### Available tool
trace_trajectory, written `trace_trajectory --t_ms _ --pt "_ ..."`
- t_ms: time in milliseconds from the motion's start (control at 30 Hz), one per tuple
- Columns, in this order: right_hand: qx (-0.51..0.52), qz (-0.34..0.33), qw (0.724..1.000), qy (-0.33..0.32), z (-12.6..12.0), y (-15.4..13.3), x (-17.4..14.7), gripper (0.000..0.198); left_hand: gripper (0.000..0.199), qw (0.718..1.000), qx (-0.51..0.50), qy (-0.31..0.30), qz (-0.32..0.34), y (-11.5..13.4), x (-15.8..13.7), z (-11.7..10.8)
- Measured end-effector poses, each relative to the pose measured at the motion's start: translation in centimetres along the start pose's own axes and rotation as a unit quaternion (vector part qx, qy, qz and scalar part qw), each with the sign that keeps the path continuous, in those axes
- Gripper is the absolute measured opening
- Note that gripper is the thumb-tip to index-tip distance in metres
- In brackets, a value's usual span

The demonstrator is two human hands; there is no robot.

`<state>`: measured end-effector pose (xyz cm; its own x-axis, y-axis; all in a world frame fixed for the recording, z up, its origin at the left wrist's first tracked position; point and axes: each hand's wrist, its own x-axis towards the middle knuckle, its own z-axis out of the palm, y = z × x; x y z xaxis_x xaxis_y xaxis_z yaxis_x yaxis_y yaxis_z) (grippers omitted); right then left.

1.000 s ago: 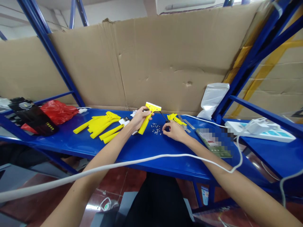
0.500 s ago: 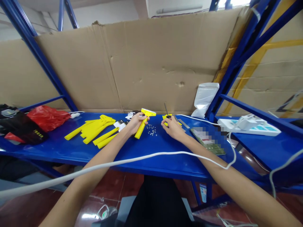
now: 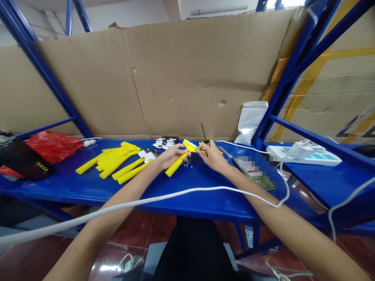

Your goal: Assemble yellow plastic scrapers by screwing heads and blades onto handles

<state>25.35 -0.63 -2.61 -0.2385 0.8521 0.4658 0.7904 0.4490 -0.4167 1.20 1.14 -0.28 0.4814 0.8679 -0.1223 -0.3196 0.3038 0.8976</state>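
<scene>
My left hand (image 3: 171, 157) is closed round a yellow scraper (image 3: 175, 165), its handle slanting down toward me and its wide head pointing away. At the scraper's head, my right hand (image 3: 215, 157) meets it with pinched fingertips; whether a small part sits between them I cannot make out. That same hand holds a screwdriver (image 3: 203, 130), shaft pointing up and away. Several small screws or nuts (image 3: 187, 164) lie scattered below the scraper. Small yellow parts (image 3: 202, 147) lie partly hidden behind my right fingers. A thin metal strip (image 3: 225, 152) rests to the right.
Yellow scraper handles (image 3: 115, 159) lie in a pile at left, beside printed cards (image 3: 166, 143). A red bag (image 3: 55, 144) and a black bag (image 3: 27, 160) sit far left. A white cable (image 3: 187, 192) crosses over my forearms. At right is a power strip (image 3: 319, 157).
My left hand has tilted the scraper and brought its head to the right. My right hand's fingertips now meet the head, with the screwdriver still held.
</scene>
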Motion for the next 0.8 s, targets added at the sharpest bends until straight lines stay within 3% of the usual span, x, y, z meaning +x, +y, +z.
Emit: trace_trajectory --t_ms 400,800 --pt "-0.037 -0.017 0.999 -0.011 -0.24 -0.06 -0.04 0.019 0.030 0.999 0.013 -0.020 -0.028 0.05 -0.43 0.33" --pt "0.069 -0.007 0.998 0.010 -0.03 0.66 0.62 0.018 0.025 1.000 -0.014 -0.018 -0.015 -0.16 -0.13 0.36"
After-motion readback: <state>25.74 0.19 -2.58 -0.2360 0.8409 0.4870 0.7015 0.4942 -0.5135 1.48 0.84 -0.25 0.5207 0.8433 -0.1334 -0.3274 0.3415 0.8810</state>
